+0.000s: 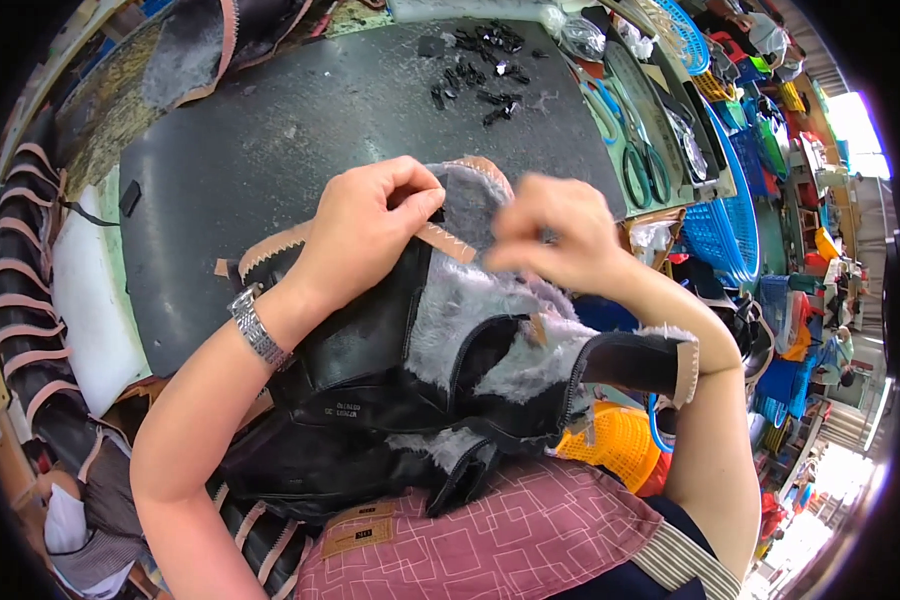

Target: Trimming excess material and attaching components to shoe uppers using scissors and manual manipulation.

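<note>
Black leather boot uppers with grey fleece lining lie across my lap and the near edge of the work board. My left hand, with a metal watch on its wrist, pinches the upper at a tan zigzag-edged strip. To its right, my right hand is raised over the fleece with curled, closed fingers. Motion blurs its fingertips, so anything between them cannot be made out. Another fleece-lined flap with a black band hangs towards my right forearm.
The dark board bears a heap of small black pieces at its far side. Scissors lie in a tray on the right, beside blue baskets. Stacked black pieces with tan edges line the left. A yellow basket stands near my lap.
</note>
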Demonstrator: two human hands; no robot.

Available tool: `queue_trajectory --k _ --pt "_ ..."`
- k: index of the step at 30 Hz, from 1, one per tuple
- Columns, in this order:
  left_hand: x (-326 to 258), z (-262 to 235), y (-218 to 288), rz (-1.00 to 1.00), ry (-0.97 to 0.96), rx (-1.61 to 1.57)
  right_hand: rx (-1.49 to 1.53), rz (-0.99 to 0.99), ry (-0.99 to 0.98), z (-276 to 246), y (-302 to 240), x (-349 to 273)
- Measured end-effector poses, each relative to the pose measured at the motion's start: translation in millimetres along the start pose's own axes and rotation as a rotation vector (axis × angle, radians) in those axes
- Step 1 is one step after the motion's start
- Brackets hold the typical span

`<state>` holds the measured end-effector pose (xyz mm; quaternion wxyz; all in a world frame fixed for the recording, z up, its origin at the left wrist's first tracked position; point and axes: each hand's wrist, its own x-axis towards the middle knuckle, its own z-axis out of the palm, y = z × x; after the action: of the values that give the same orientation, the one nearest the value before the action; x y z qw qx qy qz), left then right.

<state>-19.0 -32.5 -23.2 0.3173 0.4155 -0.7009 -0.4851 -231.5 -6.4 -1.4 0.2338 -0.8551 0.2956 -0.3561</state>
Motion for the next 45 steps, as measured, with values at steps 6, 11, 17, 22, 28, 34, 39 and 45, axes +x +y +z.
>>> queue_trajectory --k 6,11,17,22,28,34,39,45 --pt "-6 9 8 0.225 -0.081 0.394 -0.164 -0.155 -0.48 -25 -28 -41" --pt "-6 12 2 0.344 -0.06 0.419 -0.383 -0.116 -0.365 -18 -31 -56" --pt "-5 10 2 0.324 -0.035 0.386 -0.633 -0.195 -0.328 -3 -35 -54" --pt "-6 1 11 0.194 -0.049 0.276 -0.337 0.044 -0.076 3 -40 -34" --pt "-13 -31 34 -0.089 0.073 -0.255 0.358 0.327 -0.021 -4 -39 17" --pt "-35 -70 61 -0.161 0.152 -0.614 0.514 0.005 -0.181 3 -35 64" --pt "-46 -61 58 -0.228 0.131 -0.446 0.779 0.531 -0.228 2 -61 77" --pt "-48 -63 54 -0.234 0.125 -0.681 0.786 0.631 -0.336 -4 -70 89"
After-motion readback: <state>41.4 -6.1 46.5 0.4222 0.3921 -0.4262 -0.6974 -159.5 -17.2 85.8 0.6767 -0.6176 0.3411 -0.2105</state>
